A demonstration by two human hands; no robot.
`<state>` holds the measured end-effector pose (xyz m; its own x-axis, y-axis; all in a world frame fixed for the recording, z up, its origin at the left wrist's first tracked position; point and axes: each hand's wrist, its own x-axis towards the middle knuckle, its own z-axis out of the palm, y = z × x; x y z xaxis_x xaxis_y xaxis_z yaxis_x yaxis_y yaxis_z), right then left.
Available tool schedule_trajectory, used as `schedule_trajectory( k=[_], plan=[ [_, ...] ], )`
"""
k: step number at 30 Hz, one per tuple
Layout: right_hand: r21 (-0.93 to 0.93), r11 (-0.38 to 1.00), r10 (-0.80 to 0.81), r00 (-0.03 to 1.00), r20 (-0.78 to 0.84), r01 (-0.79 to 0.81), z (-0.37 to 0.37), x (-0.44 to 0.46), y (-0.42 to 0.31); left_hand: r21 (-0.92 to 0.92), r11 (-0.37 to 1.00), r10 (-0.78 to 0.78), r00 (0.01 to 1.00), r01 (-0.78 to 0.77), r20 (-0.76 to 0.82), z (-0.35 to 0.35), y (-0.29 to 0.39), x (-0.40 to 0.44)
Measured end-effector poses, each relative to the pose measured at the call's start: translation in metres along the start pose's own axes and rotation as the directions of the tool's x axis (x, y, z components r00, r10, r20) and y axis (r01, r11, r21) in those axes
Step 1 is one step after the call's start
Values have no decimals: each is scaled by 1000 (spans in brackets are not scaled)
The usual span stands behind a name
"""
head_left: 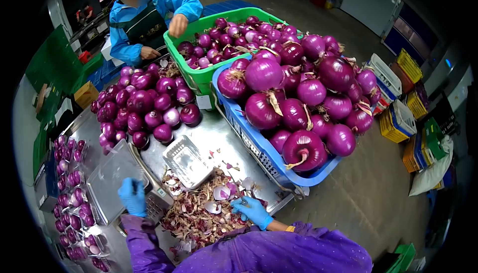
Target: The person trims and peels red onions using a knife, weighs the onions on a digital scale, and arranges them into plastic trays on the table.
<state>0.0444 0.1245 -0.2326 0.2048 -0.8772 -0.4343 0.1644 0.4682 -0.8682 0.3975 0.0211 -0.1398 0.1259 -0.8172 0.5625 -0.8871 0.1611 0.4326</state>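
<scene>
Near onion peelings are the blue-gloved left hand and right hand.

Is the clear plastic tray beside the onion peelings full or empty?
Empty: looking into the clear tray, its ribbed floor shows, with nothing lying on it.

A passable table strip skirts the tray, walled right by the blue crate.
</scene>
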Motion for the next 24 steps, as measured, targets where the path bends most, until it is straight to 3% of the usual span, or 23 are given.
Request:
schedule_trajectory(
  k=[2, 5, 8, 10, 13, 14, 16, 18, 20, 23, 24],
  plan=[
    [-39, 999, 4, 1000, 5, -4, 6, -3, -4, 215, 962, -204, 965, 167, 163, 0, -66, -11],
    [-53, 998, 24, 1000, 8, -23, 7, -6, -6, 300, 954, -64, 991, 26, 118, -5, -45, 3],
    [-44, 998, 39, 999, 7, -39, 4, -6, 5, -279, 959, 92, 981, -40, 173, 7, 46, 61],
    [-39, 998, 40, 999, 4, -40, 3, -6, 8, -651, 759, 183, 949, 29, 255, 15, 130, 104],
    [-39, 999, 8, 1000, 16, -8, 1, -8, 11, -734, 660, 508, 815, -160, 279, 44, 226, 161],
    [-39, 999, -8, 1000, 1, 9, 1, -10, 8, -790, 601, 549, 780, -118, 301, 52, 260, 172],
    [-39, 998, -44, 998, -33, 43, -1, -17, 0, -607, 740, 588, 718, -290, 374, 90, 298, 197],
    [-51, 999, -7, 999, -40, 5, -7, -22, -4, -342, 883, 468, 661, -321, 587, 101, 335, 212],
    [28, 1000, 10, 997, -74, -8, -12, -21, 5, -247, 908, 414, 634, -338, 653, 109, 351, 216],
    [72, 997, -10, 998, -68, 15, -15, -21, 10, -353, 878, 478, 632, -324, 610, 110, 351, 213],
    [50, 999, 5, 998, -63, -2, -15, -22, 11, -441, 861, 489, 651, -254, 580, 113, 346, 212]
  ],
)
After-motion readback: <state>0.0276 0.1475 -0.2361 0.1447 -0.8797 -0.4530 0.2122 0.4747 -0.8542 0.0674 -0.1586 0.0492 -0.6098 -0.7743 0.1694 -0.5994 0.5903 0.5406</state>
